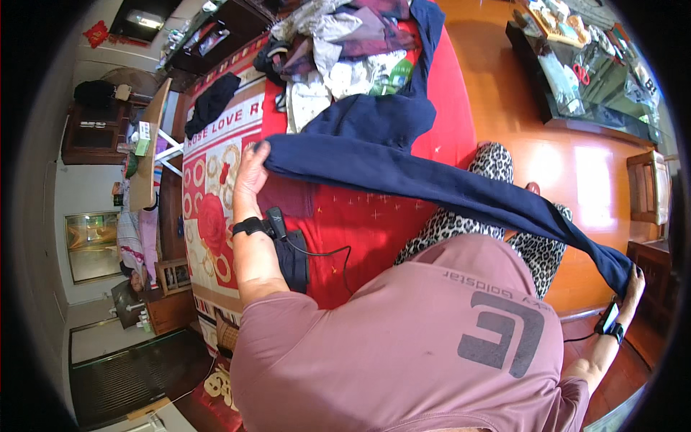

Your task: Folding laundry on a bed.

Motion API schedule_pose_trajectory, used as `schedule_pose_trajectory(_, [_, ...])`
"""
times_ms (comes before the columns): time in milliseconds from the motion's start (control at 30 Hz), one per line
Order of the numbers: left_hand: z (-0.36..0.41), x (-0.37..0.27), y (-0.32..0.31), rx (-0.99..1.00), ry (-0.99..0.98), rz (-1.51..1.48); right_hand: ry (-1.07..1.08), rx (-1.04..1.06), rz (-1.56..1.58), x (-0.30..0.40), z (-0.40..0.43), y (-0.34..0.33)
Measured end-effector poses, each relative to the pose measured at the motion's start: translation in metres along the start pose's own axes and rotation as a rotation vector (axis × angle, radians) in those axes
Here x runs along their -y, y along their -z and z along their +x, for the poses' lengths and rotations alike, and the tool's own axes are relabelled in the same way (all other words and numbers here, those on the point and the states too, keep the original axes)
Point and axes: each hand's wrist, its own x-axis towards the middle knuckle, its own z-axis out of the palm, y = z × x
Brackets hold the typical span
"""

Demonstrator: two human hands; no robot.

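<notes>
A navy garment [378, 167] of soft cloth is stretched across in front of me, over my leopard-print trousers. At its left end, my left hand [252, 168] pinches the cloth above the bed. Far to the right, my right hand [637, 286] grips the opposite, narrowed end, out over the floor. The garment's wider part [367, 121] lies on the bed beyond, and a long navy strip [429, 48] runs from it along the clothes pile. Each wrist wears a black strap with a small device, and a cable hangs from the left one.
A heap of mixed clothes [334, 48] covers the bed's far end, on a red sheet [372, 237]. Dark folded cloth [294, 262] and maroon cloth [283, 198] lie near my left forearm; black cloth [213, 102] lies beyond. A cluttered glass-topped table [604, 108] holds red scissors [581, 74].
</notes>
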Motion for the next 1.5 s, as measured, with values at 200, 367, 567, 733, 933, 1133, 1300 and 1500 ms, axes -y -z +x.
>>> schedule_pose_trajectory(200, [-0.042,0.029,0.018,0.264,0.435,0.24,-0.06,0.151,0.049,0.061,-0.049,-0.067])
schedule_pose_trajectory(367, [-0.042,0.055,0.008,0.405,0.731,0.663,-0.023,0.305,0.427,0.041,-0.052,-0.078])
schedule_pose_trajectory(567, [0.002,0.05,0.008,-0.046,0.114,0.106,0.153,-0.024,0.158,0.011,-0.03,-0.052])
schedule_pose_trajectory(733, [0.03,-0.025,0.006,-0.271,-0.133,-0.201,0.238,-0.153,0.283,0.067,-0.072,-0.053])
schedule_pose_trajectory(933, [0.093,-0.026,0.156,-0.611,-0.15,0.076,0.015,0.194,0.048,0.14,-0.117,-0.101])
schedule_pose_trajectory(1133, [0.12,0.002,0.11,-0.517,-0.046,0.385,-0.191,0.39,-0.104,0.114,-0.135,-0.151])
schedule_pose_trajectory(1300, [0.124,-0.021,0.119,-0.661,-0.059,0.312,-0.215,0.465,0.064,0.104,-0.148,-0.169])
schedule_pose_trajectory(1500, [0.124,-0.047,0.071,-0.843,-0.158,0.468,-0.099,0.211,0.368,0.099,-0.165,-0.148])
